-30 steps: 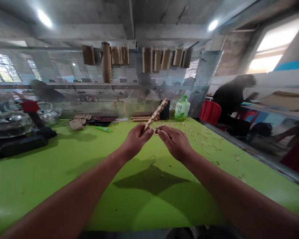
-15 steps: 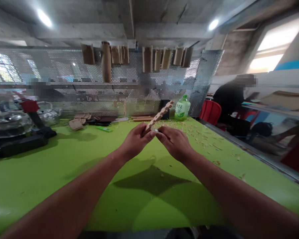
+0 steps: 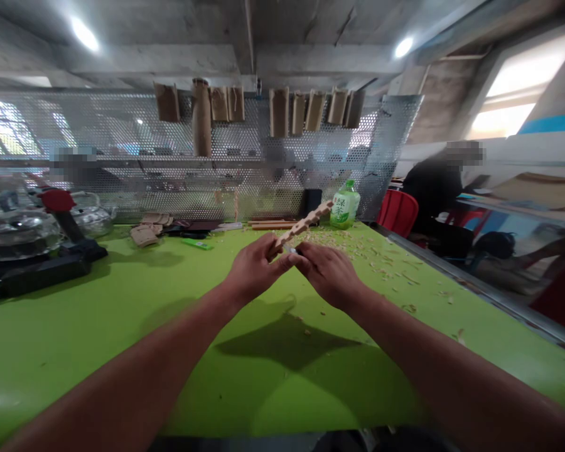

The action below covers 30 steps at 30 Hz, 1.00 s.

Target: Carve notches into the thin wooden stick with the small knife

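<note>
Left hand: The left hand (image 3: 255, 270) was closed around the lower end of a notched pale wooden strip (image 3: 306, 224), its fingers curled tightly.
Right hand: The right hand (image 3: 328, 274) was clamped in a tight pinch on a small metal-bladed knife (image 3: 289, 249), mostly hidden by the fingers. It sat just beside the left hand; whether the blade touched the wood could not be told.
Strip: It was held above the surface, rising away to the right. It looked light and stiff, but probably fragile at the thin necks between notches, so the plain lower end seemed the safest hold.
Surface: A bright green surface (image 3: 75, 358) lay beneath the hands, scattered with pale wood shavings (image 3: 343, 243).
Nearby: Ahead stood a green-capped plastic drink bottle (image 3: 344, 206) and a black upright block (image 3: 312, 202), beside short flat wooden sticks (image 3: 273, 225).
Beyond: Brown wooden pieces (image 3: 201, 119) hung along a perforated metal screen (image 3: 122, 125). To the right, a person in dark clothing (image 3: 433, 188) sat near a red plastic chair (image 3: 398, 212).
</note>
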Tool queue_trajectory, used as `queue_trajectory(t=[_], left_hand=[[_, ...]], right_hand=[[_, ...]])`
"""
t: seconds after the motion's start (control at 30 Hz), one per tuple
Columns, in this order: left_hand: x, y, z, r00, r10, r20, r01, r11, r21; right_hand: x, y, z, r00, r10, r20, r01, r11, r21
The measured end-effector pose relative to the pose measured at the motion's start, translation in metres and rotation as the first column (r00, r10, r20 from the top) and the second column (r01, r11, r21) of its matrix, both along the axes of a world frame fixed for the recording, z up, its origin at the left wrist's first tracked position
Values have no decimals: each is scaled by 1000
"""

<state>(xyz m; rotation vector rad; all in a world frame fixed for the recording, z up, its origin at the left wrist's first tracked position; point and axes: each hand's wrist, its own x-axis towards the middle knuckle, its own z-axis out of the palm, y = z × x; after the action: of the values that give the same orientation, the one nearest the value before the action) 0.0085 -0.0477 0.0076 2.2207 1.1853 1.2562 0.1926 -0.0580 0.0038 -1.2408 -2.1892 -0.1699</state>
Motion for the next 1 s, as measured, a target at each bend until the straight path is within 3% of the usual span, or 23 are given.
queue_trajectory(t=[0.1,0.27,0.37,0.53,0.8,1.0], left_hand=[[0,-4,2,986,133,-100,-124,989,85],[-3,-2,1,987,137,-90,-127,986,104],[-5,1,0,988,135,-69,-126,985,113],[-4,3,-1,979,153,-135,-136,982,129],[2,-2,-3,969,190,-159,-169,976,135],[6,-7,0,969,214,-123,-204,975,86]], right_hand=[[-2,-1,-4,1000,3,24,-3,1000,-1],[-1,3,-4,991,130,-21,-132,988,-84],[3,9,-3,960,217,-178,-251,948,-197],[4,16,-9,891,203,-407,-364,854,-371],[-4,20,-23,909,73,-411,-202,939,-280],[-1,20,-22,962,-23,-271,-17,990,-142]])
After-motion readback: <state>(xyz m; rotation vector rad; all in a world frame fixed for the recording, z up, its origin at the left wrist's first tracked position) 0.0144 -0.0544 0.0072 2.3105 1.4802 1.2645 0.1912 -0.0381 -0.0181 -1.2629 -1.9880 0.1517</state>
